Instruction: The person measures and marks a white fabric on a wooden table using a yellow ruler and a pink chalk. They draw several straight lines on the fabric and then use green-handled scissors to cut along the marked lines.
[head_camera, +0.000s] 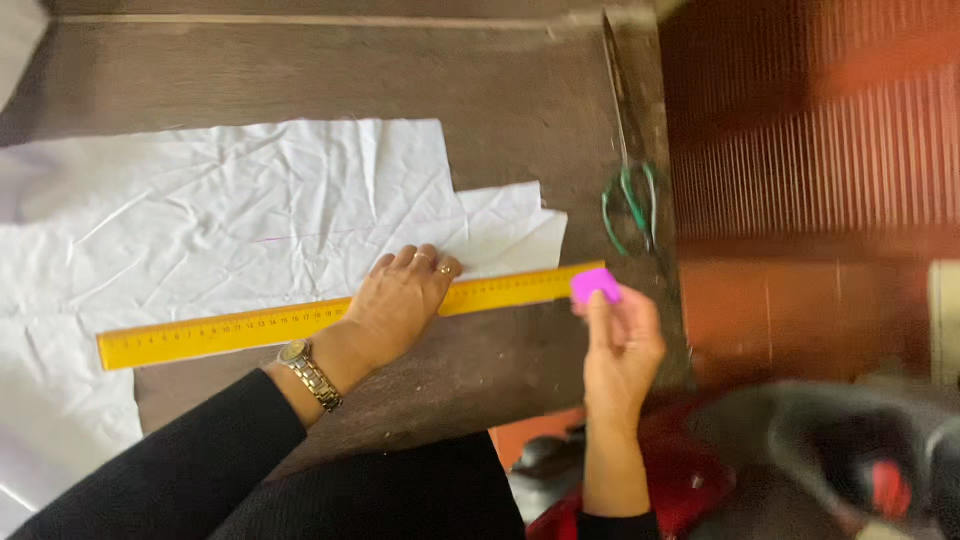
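Right hand (620, 350), nearest the camera, pinches a pink tailor's chalk piece (594, 285) between thumb and fingers, its edge touching the right end of the yellow ruler (230, 328). Left hand (400, 300) lies flat, fingers extended and pressed on the ruler's middle; gold wristwatch (310, 373) on the wrist. Ruler runs slightly tilted across creased white fabric (220, 210) on a dark wooden table (520, 100). Green-handled scissors (630, 190) rest just beyond the ruler's right end.
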